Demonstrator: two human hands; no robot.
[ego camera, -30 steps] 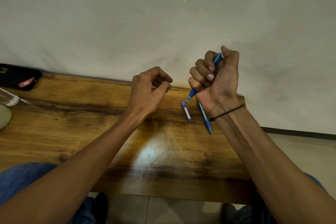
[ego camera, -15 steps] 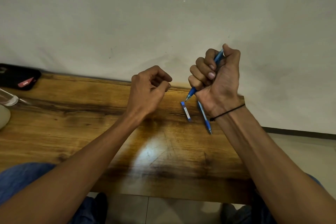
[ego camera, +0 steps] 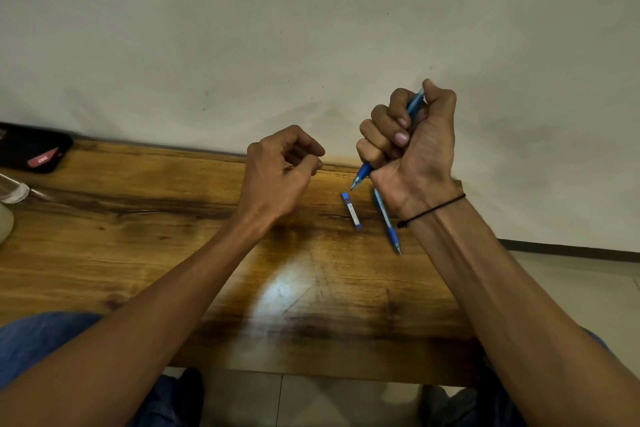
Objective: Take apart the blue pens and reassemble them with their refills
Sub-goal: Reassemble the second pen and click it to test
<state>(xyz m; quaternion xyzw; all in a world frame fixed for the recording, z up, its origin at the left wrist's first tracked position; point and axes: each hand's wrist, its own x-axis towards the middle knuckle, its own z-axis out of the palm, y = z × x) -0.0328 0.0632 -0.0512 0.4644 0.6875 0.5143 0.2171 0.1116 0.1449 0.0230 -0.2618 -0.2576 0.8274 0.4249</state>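
My right hand (ego camera: 417, 152) is raised above the wooden table (ego camera: 173, 253) and grips a blue pen (ego camera: 362, 173) in its fist, tip pointing down-left and the top end sticking out past the thumb. A second blue pen (ego camera: 389, 229) lies on the table under my right wrist, partly hidden by it. A short blue piece with a white label (ego camera: 352, 211) lies just left of it. My left hand (ego camera: 280, 173) hovers to the left with fingers curled toward the thumb; I cannot see anything between them.
A black pouch with a red tag (ego camera: 34, 152) lies at the table's far left by the wall. A clear object (ego camera: 14, 189) and a pale rounded object (ego camera: 5, 222) sit at the left edge. The wall runs directly behind the table.
My right hand has risen slightly with the pen. My left hand and the parts on the table have stayed where they were.
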